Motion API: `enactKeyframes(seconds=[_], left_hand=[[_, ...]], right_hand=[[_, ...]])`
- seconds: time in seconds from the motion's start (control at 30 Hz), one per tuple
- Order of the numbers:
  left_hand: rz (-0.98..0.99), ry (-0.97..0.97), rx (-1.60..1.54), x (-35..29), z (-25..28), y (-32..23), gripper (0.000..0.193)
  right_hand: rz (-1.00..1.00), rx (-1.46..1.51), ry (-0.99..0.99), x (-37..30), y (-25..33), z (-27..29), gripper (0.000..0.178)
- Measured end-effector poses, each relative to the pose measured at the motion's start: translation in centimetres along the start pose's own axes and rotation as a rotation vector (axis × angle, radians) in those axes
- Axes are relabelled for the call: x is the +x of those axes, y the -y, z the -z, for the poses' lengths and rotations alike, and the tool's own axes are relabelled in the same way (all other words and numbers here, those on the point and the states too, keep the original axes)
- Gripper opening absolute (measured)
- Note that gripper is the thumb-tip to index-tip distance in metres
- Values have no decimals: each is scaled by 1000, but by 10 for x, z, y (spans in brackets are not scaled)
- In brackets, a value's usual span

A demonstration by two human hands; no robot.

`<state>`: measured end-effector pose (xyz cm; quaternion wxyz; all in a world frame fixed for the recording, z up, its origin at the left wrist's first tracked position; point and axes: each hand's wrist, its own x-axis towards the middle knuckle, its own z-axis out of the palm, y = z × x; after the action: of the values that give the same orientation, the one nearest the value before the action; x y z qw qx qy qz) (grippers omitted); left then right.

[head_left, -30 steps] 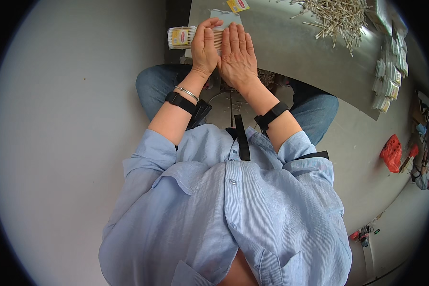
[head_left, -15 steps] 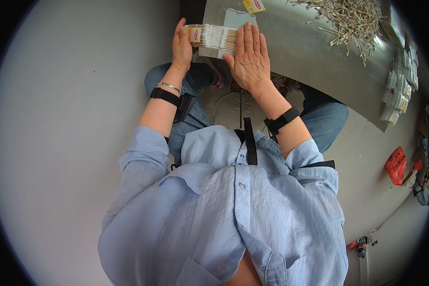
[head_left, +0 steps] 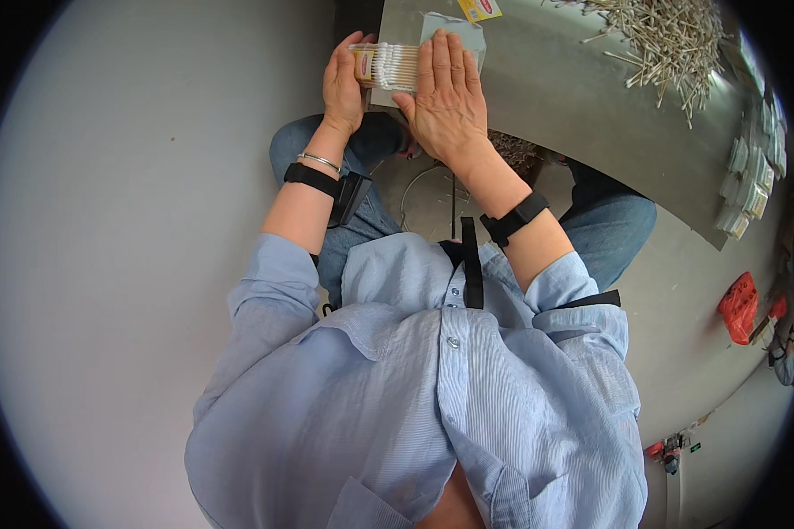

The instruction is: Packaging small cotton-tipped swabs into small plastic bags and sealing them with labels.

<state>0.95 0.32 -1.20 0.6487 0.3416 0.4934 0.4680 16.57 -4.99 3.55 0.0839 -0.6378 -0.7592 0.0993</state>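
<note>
At the table's left end, my left hand [head_left: 343, 92] cups the outer end of a clear plastic pack with a yellow-and-white label [head_left: 364, 65]. Its fingers reach behind the pack and are partly hidden. A flat row of cotton swabs [head_left: 400, 67] lies lengthwise with one end in the pack, white tips showing near the label. My right hand [head_left: 448, 99] is flat, fingers stretched out, pressed over the right end of the swabs and hiding it. Beneath them is a pale grey-blue sheet [head_left: 465, 33].
A yellow label card [head_left: 480, 9] lies past the sheet. On the metal table [head_left: 538, 84], a big loose heap of cotton swabs [head_left: 675, 57] sits at the far right. Several filled packs [head_left: 746, 187] are stacked along the right edge. A red plastic bag [head_left: 738, 309] is on the floor.
My right hand has slid left toward my left hand, and the gap between the two groups of swabs has closed. My left hand stays at the pack's end.
</note>
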Motion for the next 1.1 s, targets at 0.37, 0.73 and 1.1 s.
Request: enactKeyframes(seconds=[0.37, 0.73, 1.1], left_hand=[[-228, -108, 297, -4, -3, 1, 36], [-312, -202, 466, -11, -11, 0, 31], [-354, -186, 551, -13, -10, -5, 34]], right_hand=[[56, 58, -11, 5, 12, -8, 80], [65, 83, -62, 5, 19, -10, 80], [-154, 1173, -295, 17, 8, 16, 69]])
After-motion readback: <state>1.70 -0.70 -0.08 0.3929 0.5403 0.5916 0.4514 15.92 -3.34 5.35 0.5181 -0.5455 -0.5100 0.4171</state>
